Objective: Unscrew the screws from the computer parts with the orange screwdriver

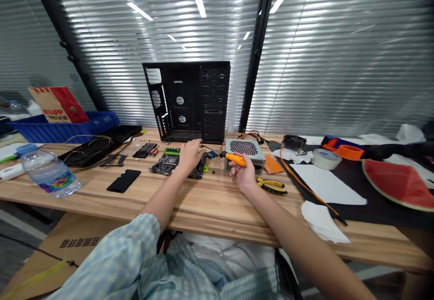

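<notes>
My right hand [244,172] is closed round the orange handle of a screwdriver [233,157], in front of a grey power supply unit [246,148]. The dark shaft points left toward the fingertips of my left hand [190,156]. That hand is above a computer motherboard [166,164], its fingers drawn together; whatever they pinch is hidden. A green memory module [172,151] shows at the board's back edge. Small dark parts lie on the wood between the board and the power supply. Yellow-and-black pliers [272,185] rest beside my right wrist.
An open black computer case [190,103] stands at the back. To the left are a water bottle [50,171], a blue bin [68,128] and a black flat part [124,181]. A tape roll [325,159], papers and a watermelon-slice shape [398,182] lie to the right.
</notes>
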`<state>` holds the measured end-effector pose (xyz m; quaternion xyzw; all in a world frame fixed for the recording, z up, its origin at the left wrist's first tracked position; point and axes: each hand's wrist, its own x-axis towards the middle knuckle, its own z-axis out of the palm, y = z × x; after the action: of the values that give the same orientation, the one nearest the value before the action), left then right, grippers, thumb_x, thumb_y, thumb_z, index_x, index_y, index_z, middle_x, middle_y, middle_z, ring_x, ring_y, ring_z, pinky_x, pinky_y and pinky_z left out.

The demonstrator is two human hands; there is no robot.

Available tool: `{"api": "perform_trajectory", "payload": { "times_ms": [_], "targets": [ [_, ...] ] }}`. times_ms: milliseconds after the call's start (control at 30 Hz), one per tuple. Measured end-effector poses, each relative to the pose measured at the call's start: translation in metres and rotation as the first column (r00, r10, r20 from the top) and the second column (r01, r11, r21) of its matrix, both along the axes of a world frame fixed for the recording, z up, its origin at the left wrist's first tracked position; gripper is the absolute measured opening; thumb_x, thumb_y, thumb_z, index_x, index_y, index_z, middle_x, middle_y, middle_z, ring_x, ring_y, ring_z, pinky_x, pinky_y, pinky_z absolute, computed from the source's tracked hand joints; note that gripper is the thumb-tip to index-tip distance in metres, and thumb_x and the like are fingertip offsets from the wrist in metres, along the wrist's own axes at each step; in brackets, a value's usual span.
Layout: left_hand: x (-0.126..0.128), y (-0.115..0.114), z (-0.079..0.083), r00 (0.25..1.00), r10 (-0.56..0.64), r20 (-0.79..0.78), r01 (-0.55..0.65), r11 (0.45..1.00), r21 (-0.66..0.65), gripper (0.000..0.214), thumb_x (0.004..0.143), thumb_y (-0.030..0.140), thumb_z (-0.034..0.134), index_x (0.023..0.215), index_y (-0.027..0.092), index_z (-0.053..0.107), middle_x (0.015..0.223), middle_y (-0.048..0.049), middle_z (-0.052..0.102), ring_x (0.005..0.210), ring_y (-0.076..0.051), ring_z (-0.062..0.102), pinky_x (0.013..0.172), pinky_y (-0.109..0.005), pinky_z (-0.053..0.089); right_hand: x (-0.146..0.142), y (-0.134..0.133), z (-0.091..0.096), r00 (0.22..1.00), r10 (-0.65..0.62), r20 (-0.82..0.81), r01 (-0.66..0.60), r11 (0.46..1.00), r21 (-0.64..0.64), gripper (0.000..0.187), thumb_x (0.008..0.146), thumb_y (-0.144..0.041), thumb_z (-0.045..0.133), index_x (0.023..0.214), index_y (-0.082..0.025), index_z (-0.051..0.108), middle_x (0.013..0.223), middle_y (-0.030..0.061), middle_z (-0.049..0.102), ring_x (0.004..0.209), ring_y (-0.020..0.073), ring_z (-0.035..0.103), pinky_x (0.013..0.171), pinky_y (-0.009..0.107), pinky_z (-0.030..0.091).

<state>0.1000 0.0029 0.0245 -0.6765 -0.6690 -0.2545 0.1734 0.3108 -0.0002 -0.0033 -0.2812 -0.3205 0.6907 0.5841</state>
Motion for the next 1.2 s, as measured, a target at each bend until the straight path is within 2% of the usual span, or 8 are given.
{"api": "perform_trajectory", "payload": {
  "times_ms": [267,433,700,1200],
  "targets": [
    [-0.0019,0.0014,-0.0012,1.0,0.0,-0.029,0.001,0.999,0.05,0.031,0.09,0.033,0.06,0.118,0.019,0.059,0.116,-0.0091,0.069,0.108,-0.026,0.061,0.09,-0.038,0.039,0.0006,0.0007,0.0027,0.996,-0.019,-0.082,0.008,0.992,-0.13,0.032,0.085,-0.046,0.049,0.098,-0.02,0.062,0.055,-0.0005,0.065,0.035,0.0103,0.043,0.04,0.023,0.039],
    [-0.0024,0.0041,-0.0039,0.999,0.009,-0.053,-0.006,0.999,0.052,0.028,0.093,0.033,0.056,0.117,0.021,0.061,0.116,-0.0092,0.069,0.108,-0.026,0.061,0.089,-0.039,0.039,0.0003,0.0005,0.0036,0.995,-0.029,-0.098,0.012,0.985,-0.173,0.032,0.085,-0.048,0.051,0.095,-0.02,0.063,0.055,-0.0005,0.064,0.034,0.0104,0.043,0.04,0.024,0.038],
    [-0.0025,0.0051,-0.0057,0.992,0.033,-0.12,-0.025,0.997,0.067,0.023,0.094,0.034,0.055,0.112,0.022,0.062,0.116,-0.0064,0.069,0.105,-0.025,0.06,0.085,-0.038,0.038,0.0023,0.0004,0.0068,0.993,-0.035,-0.117,0.011,0.98,-0.198,0.031,0.086,-0.046,0.048,0.095,-0.02,0.063,0.053,-0.0012,0.063,0.034,0.0103,0.042,0.04,0.024,0.038],
    [-0.0035,0.0052,-0.0033,0.99,0.049,-0.136,-0.035,0.994,0.102,0.025,0.095,0.039,0.052,0.112,0.023,0.063,0.116,-0.0061,0.068,0.103,-0.025,0.059,0.082,-0.038,0.036,0.0013,0.001,0.0049,0.992,-0.025,-0.125,0.0,0.98,-0.197,0.036,0.086,-0.052,0.049,0.097,-0.02,0.063,0.052,-0.0017,0.062,0.034,0.0103,0.041,0.041,0.024,0.038]
  ]
}}
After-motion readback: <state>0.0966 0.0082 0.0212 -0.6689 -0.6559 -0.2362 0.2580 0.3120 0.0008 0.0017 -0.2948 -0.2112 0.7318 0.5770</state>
